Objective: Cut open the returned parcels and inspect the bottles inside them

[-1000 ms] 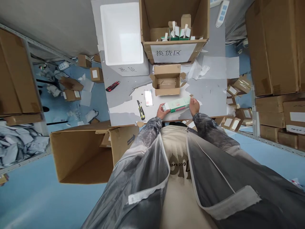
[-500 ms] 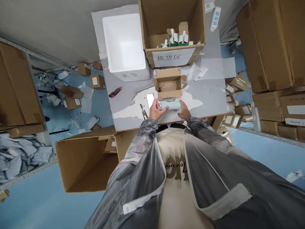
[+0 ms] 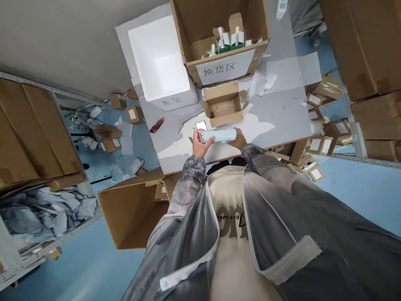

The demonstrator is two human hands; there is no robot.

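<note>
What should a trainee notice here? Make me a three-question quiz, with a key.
1. Which thing is between the left hand and the right hand?
2. True or false: the red knife lies in the foam box.
3. Which holds the green boxes?
A) foam box
B) small carton
C) big carton

Key:
1. The light-blue cylinder.
2. False: the red knife lies on the table.
3. C.

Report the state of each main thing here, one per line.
Pale blue cylinder: sideways, held
Left hand: gripping its silvery end
Right hand: on its other end
Small carton: flaps open
Labelled carton: open, small boxes inside
White foam box: open on top
Phone: bright screen, partly hidden
Red cutter: lying flat, blade unclear
</note>
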